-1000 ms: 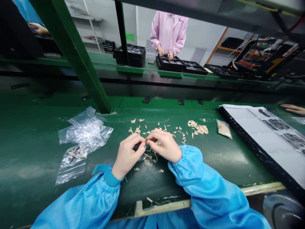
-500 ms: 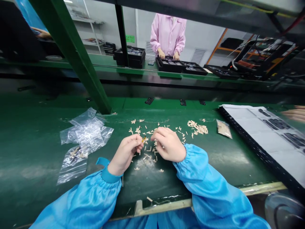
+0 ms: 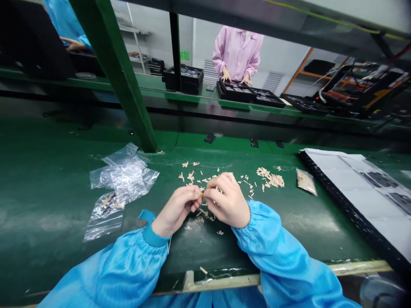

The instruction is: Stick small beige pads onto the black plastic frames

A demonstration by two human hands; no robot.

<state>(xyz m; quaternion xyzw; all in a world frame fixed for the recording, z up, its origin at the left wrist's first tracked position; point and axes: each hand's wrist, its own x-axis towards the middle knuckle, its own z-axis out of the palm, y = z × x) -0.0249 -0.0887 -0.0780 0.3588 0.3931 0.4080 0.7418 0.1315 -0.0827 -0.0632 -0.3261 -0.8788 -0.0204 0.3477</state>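
My left hand (image 3: 175,208) pinches a small yellow piece (image 3: 201,195) between thumb and fingers, above the green table. Close against it, the fingertips of my right hand (image 3: 226,199) are pressed together at the piece. Whatever they pinch is too small and hidden to name. Tan slips (image 3: 190,176) lie scattered around and beneath both hands. A denser heap of tan slips (image 3: 271,177) sits to the right, with a clear bag of tan bits (image 3: 306,181) beyond it.
Clear plastic bags (image 3: 126,173) lie at left, near a green post (image 3: 128,85). A white-lined black tray (image 3: 349,184) with dark parts stands at right. Small black pieces (image 3: 210,138) lie at the back. Across the bench, a person in pink (image 3: 237,53) handles black trays (image 3: 236,92).
My right hand has come left to meet the left hand at the yellow piece. The view has shifted slightly left. A hand over the tray at the right edge has gone from view.
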